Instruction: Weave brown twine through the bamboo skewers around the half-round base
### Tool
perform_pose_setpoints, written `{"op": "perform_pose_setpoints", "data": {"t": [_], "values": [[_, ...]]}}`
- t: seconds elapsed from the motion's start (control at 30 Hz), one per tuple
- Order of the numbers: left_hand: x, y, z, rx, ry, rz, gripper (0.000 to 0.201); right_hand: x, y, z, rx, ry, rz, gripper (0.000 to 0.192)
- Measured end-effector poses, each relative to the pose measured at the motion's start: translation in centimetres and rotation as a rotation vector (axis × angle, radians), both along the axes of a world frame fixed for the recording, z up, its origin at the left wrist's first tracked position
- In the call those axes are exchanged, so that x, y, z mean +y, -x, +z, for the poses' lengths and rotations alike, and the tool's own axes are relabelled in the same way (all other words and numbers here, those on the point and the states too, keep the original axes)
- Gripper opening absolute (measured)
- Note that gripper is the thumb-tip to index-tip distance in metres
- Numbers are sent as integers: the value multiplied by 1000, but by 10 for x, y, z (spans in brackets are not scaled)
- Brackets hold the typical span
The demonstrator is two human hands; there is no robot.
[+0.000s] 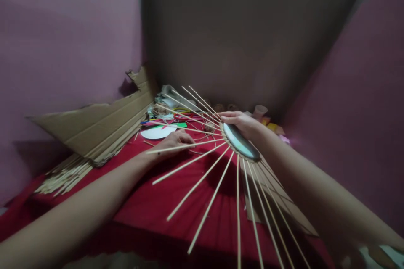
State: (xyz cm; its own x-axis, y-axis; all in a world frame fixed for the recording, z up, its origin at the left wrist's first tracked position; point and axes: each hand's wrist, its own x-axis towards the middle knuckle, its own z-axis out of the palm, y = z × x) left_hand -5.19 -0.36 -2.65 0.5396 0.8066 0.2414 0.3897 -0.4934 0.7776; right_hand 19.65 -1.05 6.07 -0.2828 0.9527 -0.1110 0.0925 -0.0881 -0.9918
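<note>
Here, the right hand grips a glossy disc ringed with wooden sticks, above the red tablecloth; the disc's long axis slants down rightward. The left hand curls apart to its left, near twine; whether pinching any, I cannot tell.

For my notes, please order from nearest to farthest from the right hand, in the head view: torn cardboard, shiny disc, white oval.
From the right hand:
1. Shiny disc: close below it.
2. White oval: to its left.
3. Torn cardboard: farther left.
</note>
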Motion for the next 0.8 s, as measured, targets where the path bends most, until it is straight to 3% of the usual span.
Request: {"op": "perform_pose_setpoints", "data": {"t": [0.13, 0.23, 0.3, 0.43, 0.6, 0.7, 0.8], "values": [[-11, -1, 5, 145, -40, -122, 23, -7, 8, -1, -29, 16, 30, 23], [-19, -2, 14, 173, 84, -163, 22, -11, 16, 2, -32, 20, 41, 18], [-23, -1, 19, 86, 259, -190, 26, -14, 22, 4, -43, 19, 74, 15], [-29, -3, 23, -203, 495, -171, 56, -11, 33, 7, -130, 9, 138, 15], [-38, -11, 22, -456, 689, -331, 43, 8, 42, 5, -220, -54, 242, 17], [-41, -12, 22, -411, 722, -257, 27, 20, 44, -1, -227, -69, 272, 19], [-42, -9, 23, -331, 675, -141, 28, 30, 44, -14, -347, -134, 262, 25]]}}
